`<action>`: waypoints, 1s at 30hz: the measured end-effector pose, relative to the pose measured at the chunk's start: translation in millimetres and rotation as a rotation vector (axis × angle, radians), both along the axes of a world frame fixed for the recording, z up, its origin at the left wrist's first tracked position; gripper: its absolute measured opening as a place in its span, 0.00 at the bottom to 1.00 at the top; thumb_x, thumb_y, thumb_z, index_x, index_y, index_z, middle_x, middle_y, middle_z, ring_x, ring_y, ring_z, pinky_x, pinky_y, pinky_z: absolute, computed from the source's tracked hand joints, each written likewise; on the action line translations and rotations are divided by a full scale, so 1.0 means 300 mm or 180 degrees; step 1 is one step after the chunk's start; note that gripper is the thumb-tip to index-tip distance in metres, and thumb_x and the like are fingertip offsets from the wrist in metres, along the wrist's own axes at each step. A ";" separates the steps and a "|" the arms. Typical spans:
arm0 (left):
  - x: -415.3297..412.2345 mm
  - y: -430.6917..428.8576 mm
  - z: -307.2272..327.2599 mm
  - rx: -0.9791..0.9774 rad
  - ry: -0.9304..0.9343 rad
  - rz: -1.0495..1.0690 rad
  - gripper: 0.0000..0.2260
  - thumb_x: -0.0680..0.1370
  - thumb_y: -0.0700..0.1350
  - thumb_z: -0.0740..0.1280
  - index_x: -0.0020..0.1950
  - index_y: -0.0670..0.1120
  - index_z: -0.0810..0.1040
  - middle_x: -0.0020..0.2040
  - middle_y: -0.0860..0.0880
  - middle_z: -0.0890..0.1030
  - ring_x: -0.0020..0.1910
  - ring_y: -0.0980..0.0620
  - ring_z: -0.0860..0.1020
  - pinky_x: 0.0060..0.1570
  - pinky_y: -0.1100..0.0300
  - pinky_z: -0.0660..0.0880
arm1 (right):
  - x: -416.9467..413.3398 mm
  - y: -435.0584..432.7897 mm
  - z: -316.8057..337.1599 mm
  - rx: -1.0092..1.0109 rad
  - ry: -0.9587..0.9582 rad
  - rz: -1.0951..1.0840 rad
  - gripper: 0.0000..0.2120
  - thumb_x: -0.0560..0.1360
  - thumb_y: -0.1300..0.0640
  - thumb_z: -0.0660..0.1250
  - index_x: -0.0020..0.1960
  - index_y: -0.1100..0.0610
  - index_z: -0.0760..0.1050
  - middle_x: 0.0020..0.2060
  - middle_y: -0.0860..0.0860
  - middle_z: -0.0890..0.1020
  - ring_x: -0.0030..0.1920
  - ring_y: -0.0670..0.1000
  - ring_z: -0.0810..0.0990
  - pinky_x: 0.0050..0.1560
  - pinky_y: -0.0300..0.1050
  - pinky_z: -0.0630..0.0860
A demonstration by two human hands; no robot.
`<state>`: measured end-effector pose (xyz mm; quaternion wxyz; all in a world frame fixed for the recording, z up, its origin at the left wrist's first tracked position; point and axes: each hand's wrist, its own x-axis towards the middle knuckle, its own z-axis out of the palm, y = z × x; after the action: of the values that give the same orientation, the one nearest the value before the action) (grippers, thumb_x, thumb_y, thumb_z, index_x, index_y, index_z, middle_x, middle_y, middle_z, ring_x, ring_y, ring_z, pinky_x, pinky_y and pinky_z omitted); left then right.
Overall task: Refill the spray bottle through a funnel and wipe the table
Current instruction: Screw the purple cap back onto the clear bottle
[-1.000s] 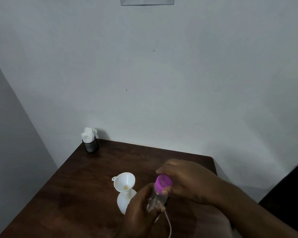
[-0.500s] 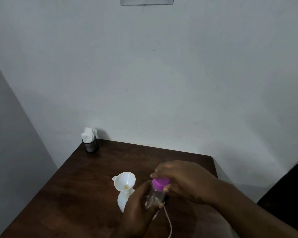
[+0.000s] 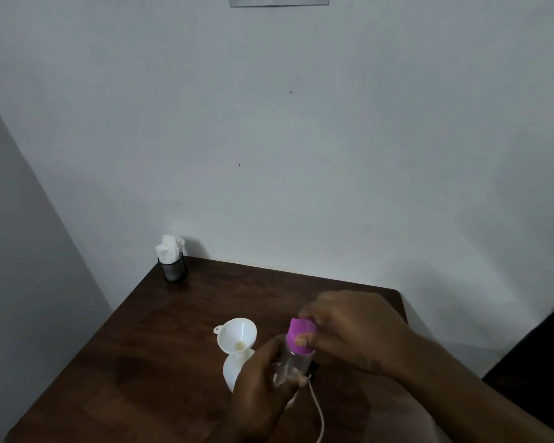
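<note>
A white funnel [image 3: 236, 337] sits in the neck of a white spray bottle [image 3: 234, 370] standing on the dark wooden table [image 3: 160, 346]. Just right of it, my left hand [image 3: 259, 388] grips the body of a clear bottle [image 3: 290, 366] with a purple cap [image 3: 301, 335]. My right hand [image 3: 355, 334] reaches over from the right, and its thumb and fingers pinch the purple cap. A thin pale tube [image 3: 317, 414] trails down from under the clear bottle toward the front edge.
A dark mesh holder [image 3: 172, 270] stuffed with white tissue [image 3: 170, 247] stands in the table's far left corner, against the white wall. Something small and black [image 3: 314, 370] lies behind the clear bottle. The table's right edge drops off near a dark object [image 3: 538, 353].
The clear bottle has stayed beside the funnel while my right hand shifted its fingers round the purple cap. The funnel and white bottle have not moved.
</note>
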<state>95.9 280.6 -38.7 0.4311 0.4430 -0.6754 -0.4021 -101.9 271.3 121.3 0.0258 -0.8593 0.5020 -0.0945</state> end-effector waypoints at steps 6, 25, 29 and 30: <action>0.004 0.003 -0.003 -0.0028 -0.0090 0.0028 0.23 0.72 0.50 0.79 0.65 0.62 0.78 0.57 0.58 0.85 0.55 0.58 0.84 0.50 0.68 0.80 | 0.007 0.005 0.002 0.0164 0.0221 0.0049 0.25 0.73 0.31 0.61 0.66 0.38 0.72 0.57 0.39 0.81 0.56 0.43 0.79 0.53 0.47 0.77; -0.009 0.018 0.011 -0.0088 0.0054 -0.0070 0.23 0.75 0.52 0.78 0.68 0.60 0.76 0.61 0.56 0.85 0.59 0.56 0.84 0.53 0.67 0.79 | -0.027 -0.003 -0.018 0.0285 0.0072 0.0190 0.27 0.72 0.33 0.65 0.69 0.38 0.69 0.60 0.38 0.78 0.58 0.42 0.78 0.55 0.46 0.77; -0.012 0.011 0.016 -0.0116 0.0052 -0.0103 0.22 0.75 0.48 0.78 0.67 0.60 0.77 0.59 0.56 0.85 0.58 0.55 0.84 0.51 0.69 0.78 | -0.039 -0.003 -0.010 0.0205 -0.0085 0.0156 0.29 0.72 0.26 0.59 0.69 0.37 0.69 0.59 0.37 0.77 0.57 0.40 0.77 0.52 0.41 0.76; -0.012 0.008 0.017 -0.0119 0.0047 -0.0109 0.22 0.75 0.46 0.78 0.67 0.59 0.77 0.58 0.55 0.85 0.57 0.55 0.84 0.50 0.70 0.78 | -0.044 -0.003 -0.007 0.0334 -0.0120 0.0254 0.28 0.74 0.30 0.62 0.71 0.37 0.67 0.64 0.36 0.75 0.60 0.38 0.75 0.54 0.39 0.74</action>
<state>92.3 283.1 -33.5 0.4373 0.4203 -0.6871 -0.4000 -115.0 270.5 119.2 0.0840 -0.8742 0.4710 -0.0831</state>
